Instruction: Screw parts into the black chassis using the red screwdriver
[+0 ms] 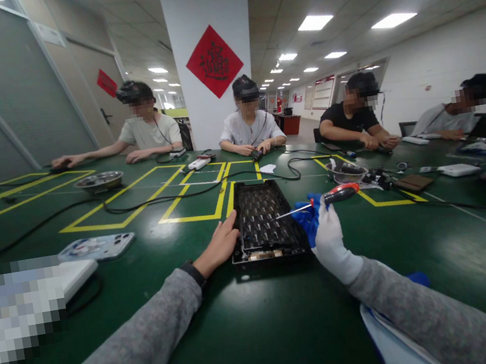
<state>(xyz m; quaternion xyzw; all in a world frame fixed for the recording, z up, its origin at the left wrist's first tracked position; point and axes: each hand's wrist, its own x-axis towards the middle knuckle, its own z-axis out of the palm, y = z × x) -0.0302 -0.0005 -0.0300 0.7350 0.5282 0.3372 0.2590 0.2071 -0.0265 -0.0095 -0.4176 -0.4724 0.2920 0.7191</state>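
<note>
A black rectangular casing (265,218) lies on the green table straight in front of me. Rows of small metallic-looking pieces show inside it, and its near end has a light brownish strip. My left hand (221,241), bare with a dark wristband, rests against the casing's left side with fingers stretched out. A white glove with blue fingers covers my right hand (328,231), which is closed around a screwdriver (341,193) at the casing's right. Its red and black handle points right; the thin shaft reaches left over the rows, but whether the tip touches them I cannot tell.
A phone (96,248) and a white blurred box (32,307) lie at left. Metal bowls (99,181) (346,171) stand farther back. A black cable (170,187) crosses the yellow-taped table. Several people sit around it. Blue-and-white cloth-like material (392,337) lies under my right forearm.
</note>
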